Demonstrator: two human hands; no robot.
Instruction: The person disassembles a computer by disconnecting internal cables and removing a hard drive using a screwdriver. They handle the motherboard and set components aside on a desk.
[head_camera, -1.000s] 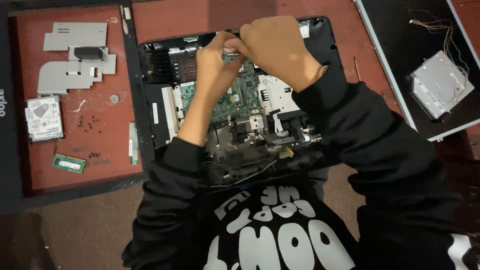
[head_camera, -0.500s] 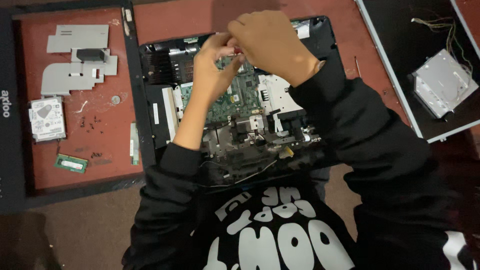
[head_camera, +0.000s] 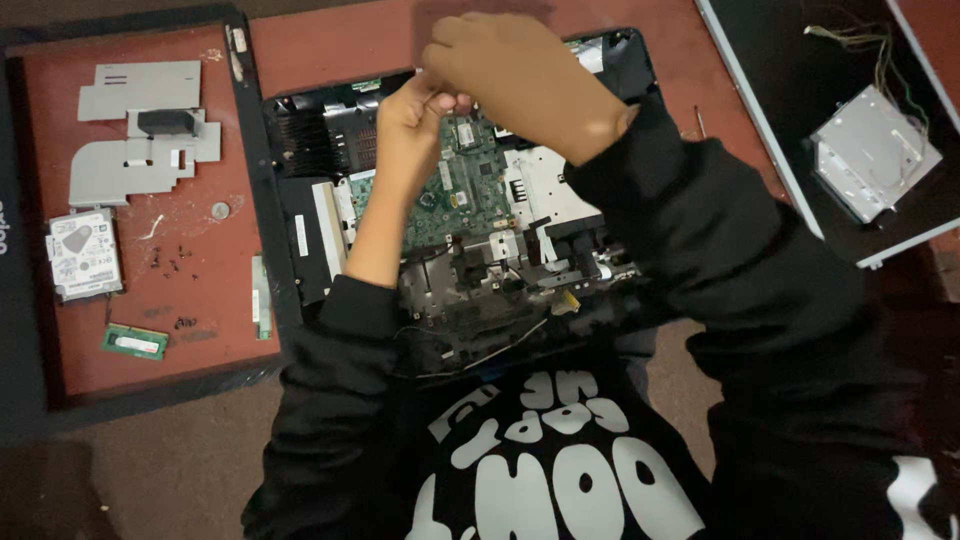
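The opened laptop base (head_camera: 470, 230) lies in the middle of the bench (head_camera: 330, 45), with its green motherboard (head_camera: 455, 185) exposed, and both hands have moved a little to the far side since a second ago and now meet over its far edge. The left hand (head_camera: 415, 125) is clenched and the right hand (head_camera: 525, 75) is curled beside it, touching; what they pinch I cannot tell. To the left lie grey cover plates (head_camera: 135, 135), a hard drive (head_camera: 82, 253), small screws (head_camera: 170, 260) and a memory module (head_camera: 135, 342); far right lies an optical drive (head_camera: 872, 150).
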